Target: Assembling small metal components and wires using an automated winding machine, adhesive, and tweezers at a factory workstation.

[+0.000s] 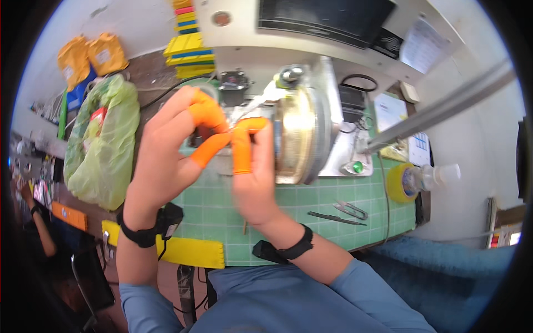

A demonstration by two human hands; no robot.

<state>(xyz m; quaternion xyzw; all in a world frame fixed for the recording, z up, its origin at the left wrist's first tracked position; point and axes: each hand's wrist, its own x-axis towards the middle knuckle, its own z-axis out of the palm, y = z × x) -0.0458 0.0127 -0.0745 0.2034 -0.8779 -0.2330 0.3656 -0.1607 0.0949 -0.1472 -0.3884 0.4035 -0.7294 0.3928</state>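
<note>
My left hand (166, 141) and my right hand (252, 172) meet above the bench, orange finger covers on several fingertips. Thumbs and forefingers are pinched together; whatever sits between them is too small and blurred to name. Just right of my right hand stands a round machine wheel (297, 136) with a shiny gold-coloured rim, mounted by an upright metal plate (331, 105). A blurred pale strand or arm (258, 102) runs from the fingertips up toward a rounded metal part (292, 75). Behind my left fingers a small dark device (233, 81) shows.
A green gridded mat (288, 202) covers the bench, bearing tweezers (336, 218) and thread snips (351, 210). Yellow tape (401, 183) and a clear bottle (436, 175) lie right, below a slanting metal bar (444, 105). Left are a green plastic bag (108, 150) and another person's arm (41, 225).
</note>
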